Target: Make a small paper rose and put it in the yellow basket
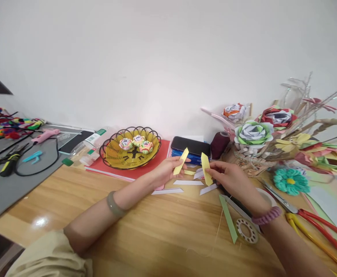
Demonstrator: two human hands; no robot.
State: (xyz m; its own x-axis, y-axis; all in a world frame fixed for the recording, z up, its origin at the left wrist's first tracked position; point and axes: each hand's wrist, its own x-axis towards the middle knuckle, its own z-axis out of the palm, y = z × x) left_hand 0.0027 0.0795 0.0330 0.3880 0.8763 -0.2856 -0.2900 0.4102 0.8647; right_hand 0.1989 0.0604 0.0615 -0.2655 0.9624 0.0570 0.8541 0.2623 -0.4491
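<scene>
My left hand (168, 170) pinches a short yellow paper strip (181, 161) with slanted ends, tilted up to the right. A second yellow paper strip (206, 169) stands nearly upright in the fingers of my right hand (226, 173). The two strips are apart, held above the wooden table. Below them lie several white paper strips (188, 182) and another yellow strip (189, 172). A dark phone (190, 145) rests on a blue packet (195, 159) just behind my hands.
Left, a yellow woven basket (113, 156) holding folded paper balls (146, 146) sits on red paper (165, 148). To the right are paper flowers (254, 132), scissors (289, 206), a tape roll (247, 231) and a green strip (228, 220). Pliers (11, 163) and a pink glue gun (45, 135) lie far left.
</scene>
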